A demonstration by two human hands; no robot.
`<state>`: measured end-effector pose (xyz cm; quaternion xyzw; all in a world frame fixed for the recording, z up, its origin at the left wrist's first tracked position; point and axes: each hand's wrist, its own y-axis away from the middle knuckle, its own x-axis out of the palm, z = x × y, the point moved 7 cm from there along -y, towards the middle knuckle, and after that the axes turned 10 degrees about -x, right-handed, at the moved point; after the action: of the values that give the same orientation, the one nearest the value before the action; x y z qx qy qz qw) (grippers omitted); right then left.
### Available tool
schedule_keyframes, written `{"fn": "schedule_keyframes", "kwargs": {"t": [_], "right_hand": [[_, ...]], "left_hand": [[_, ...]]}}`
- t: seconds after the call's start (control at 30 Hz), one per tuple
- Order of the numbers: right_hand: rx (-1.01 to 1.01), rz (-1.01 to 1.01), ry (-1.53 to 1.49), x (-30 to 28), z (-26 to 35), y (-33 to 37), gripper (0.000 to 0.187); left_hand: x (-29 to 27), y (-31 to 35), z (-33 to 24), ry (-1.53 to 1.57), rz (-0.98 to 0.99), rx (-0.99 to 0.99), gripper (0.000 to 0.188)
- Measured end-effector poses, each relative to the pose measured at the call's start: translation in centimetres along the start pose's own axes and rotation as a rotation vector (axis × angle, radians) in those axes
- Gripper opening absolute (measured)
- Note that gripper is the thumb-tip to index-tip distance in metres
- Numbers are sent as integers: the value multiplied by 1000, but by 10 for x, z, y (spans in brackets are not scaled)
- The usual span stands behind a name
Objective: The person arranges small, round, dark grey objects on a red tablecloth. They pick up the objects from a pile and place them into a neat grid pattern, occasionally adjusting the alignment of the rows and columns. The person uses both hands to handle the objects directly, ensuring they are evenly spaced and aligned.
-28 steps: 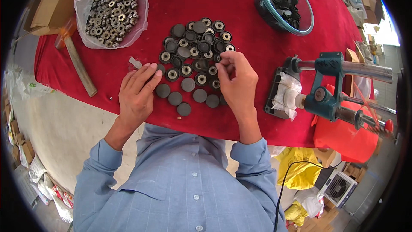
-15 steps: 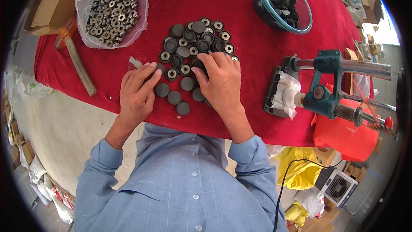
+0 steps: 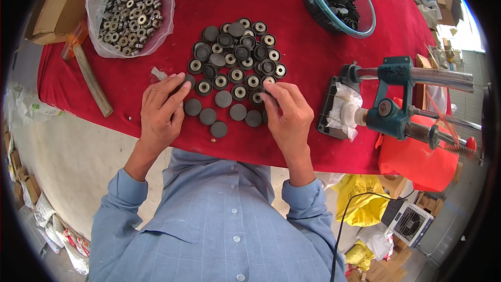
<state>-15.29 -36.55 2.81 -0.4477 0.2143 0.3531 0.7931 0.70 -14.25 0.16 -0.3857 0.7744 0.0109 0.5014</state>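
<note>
A hammer (image 3: 93, 81) with wooden handle lies near a cardboard box (image 3: 68, 5) — at lower right, a yellow bag (image 3: 366, 210) is near a white fan unit (image 3: 410, 223).

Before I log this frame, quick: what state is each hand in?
Left hand: partly curled, fingertips at a round black cap; grip cannot be told.
Right hand: fingers bent at bearing-fitted caps; holding or not cannot be told.

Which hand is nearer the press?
Right. The right hand is to the left of the press, with a gap between; the left hand is farther left, across the caps.
</note>
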Motion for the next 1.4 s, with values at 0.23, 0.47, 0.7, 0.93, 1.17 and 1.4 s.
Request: {"fn": "schedule_keyframes", "kwargs": {"t": [0.23,0.47,0.7,0.93,1.17,1.4], "right_hand": [[-178,95,192,11,14,14,23],[-194,162,262,12,21,30,30],[-125,188,401,17,31,53,38],[-106,184,399,15,35,50,38],[-75,153,273,13,27,39,37],[-48,135,209,11,25,38,42]], "left_hand": [[-7,-12,-2,90,-83,-56,48],[8,-51,-26,5,3,19,50],[18,-63,-23,-67,11,85,45],[20,-64,-16,84,24,46,31],[16,-57,-11,156,-35,-1,28],[19,-61,-16,90,46,-36,28]]}}
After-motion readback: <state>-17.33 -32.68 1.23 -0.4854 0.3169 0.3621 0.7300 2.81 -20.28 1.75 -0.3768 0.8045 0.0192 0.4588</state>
